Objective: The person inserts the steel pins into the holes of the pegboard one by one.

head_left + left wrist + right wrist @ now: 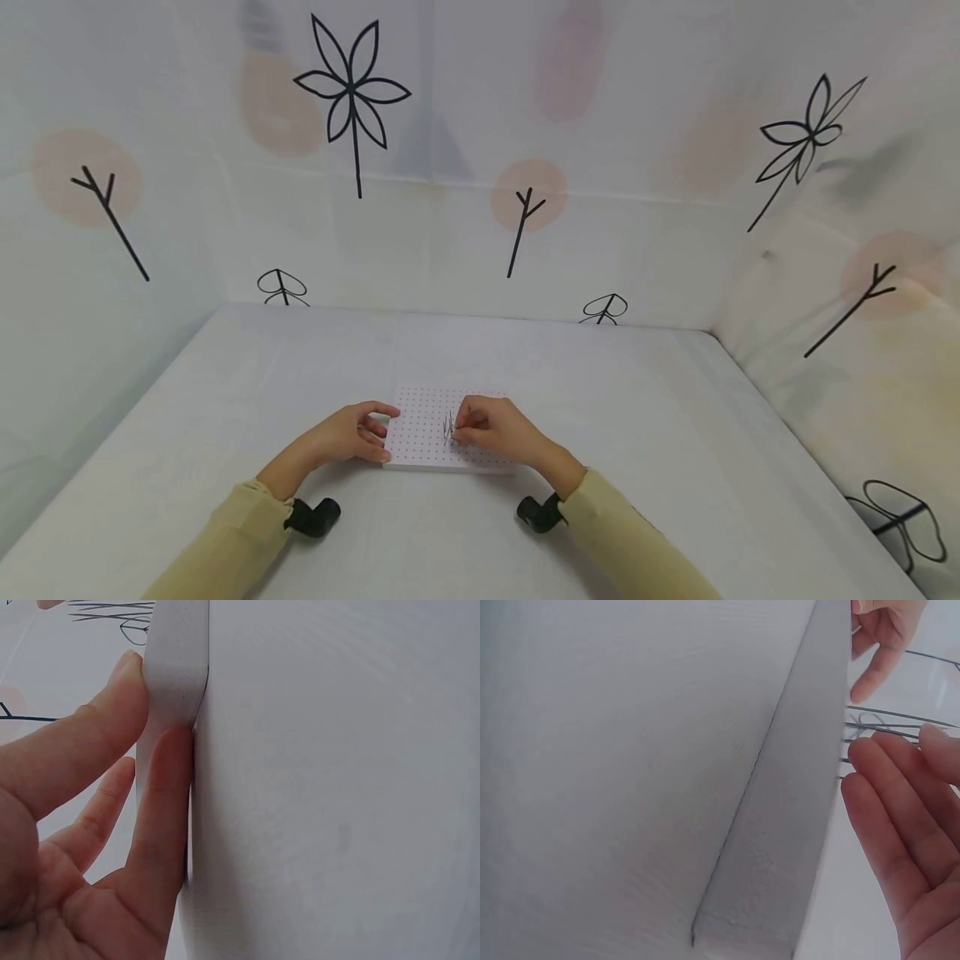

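Observation:
A flat white board point(420, 429) dotted with a regular grid of small holes lies on the table. Several thin dark wires point(447, 427) stand upright in its middle. My left hand point(348, 432) rests at the board's left edge; in the left wrist view its thumb is at the top rim and a straight finger lies along the side wall point(176, 652). Over the middle of the board, my right hand point(495, 427) pinches a thin wire between thumb and forefinger, beside the standing ones. In the right wrist view the wires point(900, 715) rise from the board close to the fingertips.
A white cloth covers the table point(225, 400). Behind and at both sides hang white curtains point(450, 250) printed with plant drawings. Each wrist carries a black camera mount, the left one point(315, 517) and the right one point(540, 514) in front of the board.

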`<state>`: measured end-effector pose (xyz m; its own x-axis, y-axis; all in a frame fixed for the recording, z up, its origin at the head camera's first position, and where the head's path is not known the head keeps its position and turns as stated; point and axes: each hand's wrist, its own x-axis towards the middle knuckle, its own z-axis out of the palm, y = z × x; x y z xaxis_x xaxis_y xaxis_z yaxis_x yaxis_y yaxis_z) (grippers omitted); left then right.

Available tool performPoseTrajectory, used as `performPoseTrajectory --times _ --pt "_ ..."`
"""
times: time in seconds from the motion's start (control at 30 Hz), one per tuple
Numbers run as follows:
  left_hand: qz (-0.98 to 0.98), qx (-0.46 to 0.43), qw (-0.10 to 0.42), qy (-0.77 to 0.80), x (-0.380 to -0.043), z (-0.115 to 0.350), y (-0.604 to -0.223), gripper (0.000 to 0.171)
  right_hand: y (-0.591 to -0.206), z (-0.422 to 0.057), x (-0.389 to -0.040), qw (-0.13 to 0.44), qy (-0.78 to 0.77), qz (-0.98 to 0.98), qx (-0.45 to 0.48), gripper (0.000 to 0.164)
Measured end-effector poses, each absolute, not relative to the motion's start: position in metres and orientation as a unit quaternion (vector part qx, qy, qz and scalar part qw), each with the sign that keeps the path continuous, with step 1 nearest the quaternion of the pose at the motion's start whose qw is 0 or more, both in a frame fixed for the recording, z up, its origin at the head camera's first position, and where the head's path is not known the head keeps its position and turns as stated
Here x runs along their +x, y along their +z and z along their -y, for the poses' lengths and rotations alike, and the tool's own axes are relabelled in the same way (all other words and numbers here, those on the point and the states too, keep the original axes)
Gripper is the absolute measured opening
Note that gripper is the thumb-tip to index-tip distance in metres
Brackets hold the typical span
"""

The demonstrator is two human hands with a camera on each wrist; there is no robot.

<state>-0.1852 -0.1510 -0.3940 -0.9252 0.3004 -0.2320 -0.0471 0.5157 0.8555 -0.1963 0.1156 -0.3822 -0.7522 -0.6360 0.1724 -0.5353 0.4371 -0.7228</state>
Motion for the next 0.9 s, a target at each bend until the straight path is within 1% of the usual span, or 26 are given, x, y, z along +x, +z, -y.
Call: performPoseTrajectory --times 0.17,0.4,0.53,0.67,0.9 --pt "-0.851 0.076 0.178 0.488 -0.185 0.151 -0.394 0.063 -0.385 -0.114 -0.196 0.068 -0.401 -0.847 -0.342 0.014" --pt "-0.853 0.073 0.178 0.485 -0.185 0.151 -0.394 0.063 -0.385 -0.112 -0.194 0.054 -0.391 -0.853 -0.342 0.015" --pt "-0.854 0.069 0.179 0.484 -0.185 0.151 -0.395 0.064 -0.383 -0.113 -0.193 0.055 -0.381 -0.859 -0.339 0.012" --pt "-0.853 0.069 0.180 0.485 -0.185 0.151 -0.395 0.064 -0.381 -0.118 -0.191 0.054 -0.362 -0.865 -0.342 0.006" --pt "-0.852 0.071 0.179 0.486 -0.185 0.151 -0.395 0.064 -0.383 -0.136 -0.187 0.053 -0.354 -0.871 -0.337 0.008"
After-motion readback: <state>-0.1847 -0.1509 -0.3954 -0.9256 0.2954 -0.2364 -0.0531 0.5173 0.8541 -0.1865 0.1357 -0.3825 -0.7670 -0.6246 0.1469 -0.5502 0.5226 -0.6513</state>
